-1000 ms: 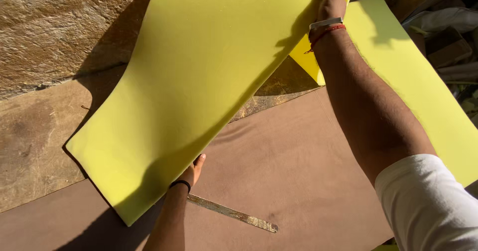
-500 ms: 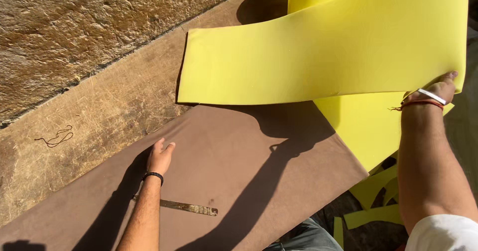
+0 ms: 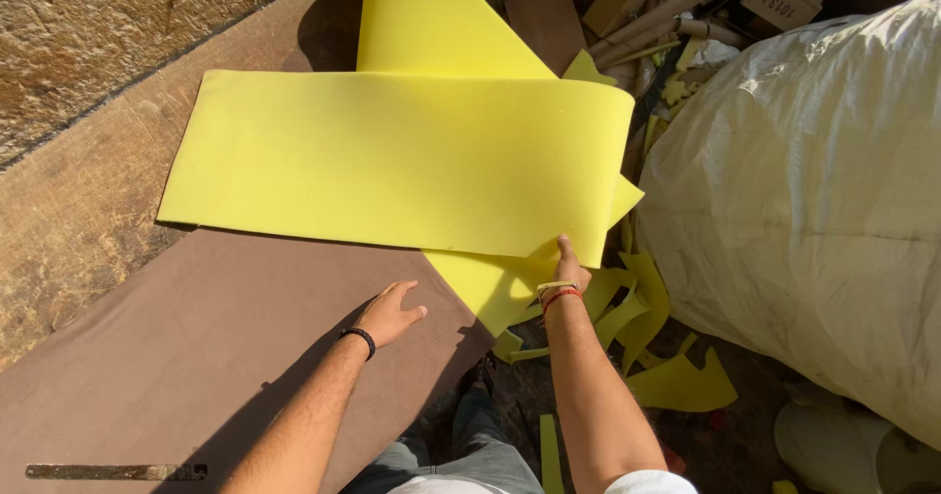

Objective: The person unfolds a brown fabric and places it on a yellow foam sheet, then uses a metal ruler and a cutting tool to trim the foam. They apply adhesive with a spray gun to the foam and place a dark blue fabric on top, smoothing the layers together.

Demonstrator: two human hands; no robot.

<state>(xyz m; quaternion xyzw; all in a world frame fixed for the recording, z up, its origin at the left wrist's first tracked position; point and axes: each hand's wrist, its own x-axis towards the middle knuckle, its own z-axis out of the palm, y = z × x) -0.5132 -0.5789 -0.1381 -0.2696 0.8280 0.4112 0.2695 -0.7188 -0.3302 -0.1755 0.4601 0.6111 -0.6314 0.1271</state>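
On my left, a metal strip [image 3: 116,471] lies on the brown tabletop [image 3: 196,347]. My left hand [image 3: 390,313] rests there, fingers spread, empty. My right hand [image 3: 569,269] pinches the yellow foam sheet [image 3: 392,161], beside a white sack [image 3: 814,190].

foam sheet [image 3: 392,161]: plain bright yellow, in my right hand [image 3: 569,273]
board [image 3: 216,347]: flat brown
big sack [image 3: 814,190], right: white
wristband, left: black

left hand [image 3: 392,313] flat, fingers spread | right hand [image 3: 569,271] fingers pinched
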